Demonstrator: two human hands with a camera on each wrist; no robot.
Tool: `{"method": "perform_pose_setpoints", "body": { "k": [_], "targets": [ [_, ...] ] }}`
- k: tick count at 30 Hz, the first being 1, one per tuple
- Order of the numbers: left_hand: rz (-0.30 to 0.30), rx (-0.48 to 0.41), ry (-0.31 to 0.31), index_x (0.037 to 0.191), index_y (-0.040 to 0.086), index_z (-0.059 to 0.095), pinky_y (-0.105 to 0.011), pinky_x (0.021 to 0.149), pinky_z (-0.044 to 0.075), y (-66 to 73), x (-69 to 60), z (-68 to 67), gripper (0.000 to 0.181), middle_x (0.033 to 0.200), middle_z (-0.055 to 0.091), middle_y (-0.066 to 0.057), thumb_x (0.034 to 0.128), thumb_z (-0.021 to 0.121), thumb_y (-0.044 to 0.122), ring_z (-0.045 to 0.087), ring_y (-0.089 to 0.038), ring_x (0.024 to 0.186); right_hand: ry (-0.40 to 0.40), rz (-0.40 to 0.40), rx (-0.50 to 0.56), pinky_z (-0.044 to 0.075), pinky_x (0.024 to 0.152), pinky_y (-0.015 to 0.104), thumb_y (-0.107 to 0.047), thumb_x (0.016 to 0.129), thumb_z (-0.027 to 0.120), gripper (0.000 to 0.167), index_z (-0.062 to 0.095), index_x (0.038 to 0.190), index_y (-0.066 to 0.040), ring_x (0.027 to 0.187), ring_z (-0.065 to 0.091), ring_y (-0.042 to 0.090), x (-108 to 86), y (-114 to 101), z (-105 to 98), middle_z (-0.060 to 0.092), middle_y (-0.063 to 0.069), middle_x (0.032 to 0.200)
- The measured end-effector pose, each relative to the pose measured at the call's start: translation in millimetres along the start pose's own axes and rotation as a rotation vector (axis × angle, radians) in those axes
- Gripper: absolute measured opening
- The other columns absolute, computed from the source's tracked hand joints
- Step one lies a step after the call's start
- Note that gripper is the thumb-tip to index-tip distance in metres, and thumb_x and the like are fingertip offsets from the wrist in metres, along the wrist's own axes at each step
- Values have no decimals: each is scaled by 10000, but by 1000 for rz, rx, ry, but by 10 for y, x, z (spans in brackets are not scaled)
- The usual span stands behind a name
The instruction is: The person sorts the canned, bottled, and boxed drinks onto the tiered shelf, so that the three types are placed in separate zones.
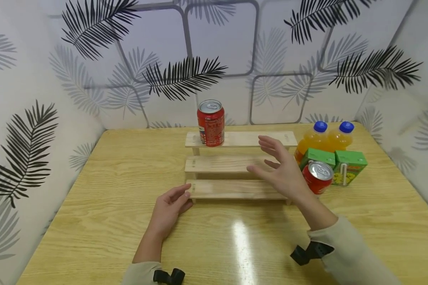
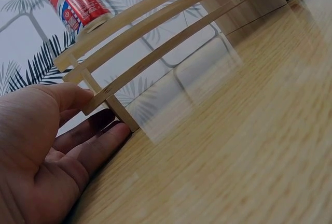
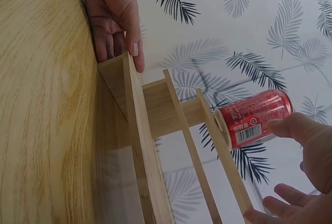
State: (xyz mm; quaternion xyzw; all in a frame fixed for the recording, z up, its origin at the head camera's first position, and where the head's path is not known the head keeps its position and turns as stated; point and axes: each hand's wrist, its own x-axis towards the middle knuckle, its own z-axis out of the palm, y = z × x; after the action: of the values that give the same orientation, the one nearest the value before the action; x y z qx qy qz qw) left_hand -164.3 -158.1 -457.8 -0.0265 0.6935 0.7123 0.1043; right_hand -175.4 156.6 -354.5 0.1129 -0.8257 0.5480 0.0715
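A three-tier wooden display rack (image 1: 235, 189) stands on the table. My left hand (image 1: 168, 209) grips the left end of its lowest step, thumb on the board and fingers around the side support, as the left wrist view also shows. One red soda can (image 1: 211, 123) stands upright on the left part of the top step. Over the rack's right side hovers my right hand (image 1: 281, 170), fingers spread and holding nothing. In the right wrist view its thumb overlaps the edge of the can (image 3: 254, 117); the head view shows the two apart.
To the rack's right stand another red soda can (image 1: 318, 176), two green juice cartons (image 1: 349, 166) and two orange drink bottles (image 1: 340, 136) with blue caps, closely grouped. Leaf-patterned wall covering (image 1: 221, 47) rises behind the wooden table (image 1: 121, 170).
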Motion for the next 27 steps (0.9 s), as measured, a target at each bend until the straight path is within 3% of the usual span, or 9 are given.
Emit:
{"method": "perform_pose_setpoints", "body": {
  "k": [15,23,27],
  "targets": [
    [2,15,-3,1358,67,609,-266,952,586,18,-11,-3,345,1426,566,-127,1016,584,104,604,-214,1244,74,7,-1,507,1073,510,-138,845,818,715,462,1465,-148,1418,439,292,-237,115,-55,482,75,1514],
    [5,6,-3,1357,63,608,-269,946,590,17,-12,-10,344,1401,576,-147,1015,583,96,636,-168,1181,129,-29,-1,562,970,205,-107,850,807,686,487,1456,-143,1378,481,291,-349,163,-130,514,86,1487],
    [12,-8,-7,1355,55,607,-277,945,593,4,-7,-8,344,1391,575,-158,1014,581,83,648,-153,1144,148,-62,-10,542,952,139,-73,846,804,672,504,1444,-134,1368,488,288,-364,152,-197,531,100,1464]
  ]
}}
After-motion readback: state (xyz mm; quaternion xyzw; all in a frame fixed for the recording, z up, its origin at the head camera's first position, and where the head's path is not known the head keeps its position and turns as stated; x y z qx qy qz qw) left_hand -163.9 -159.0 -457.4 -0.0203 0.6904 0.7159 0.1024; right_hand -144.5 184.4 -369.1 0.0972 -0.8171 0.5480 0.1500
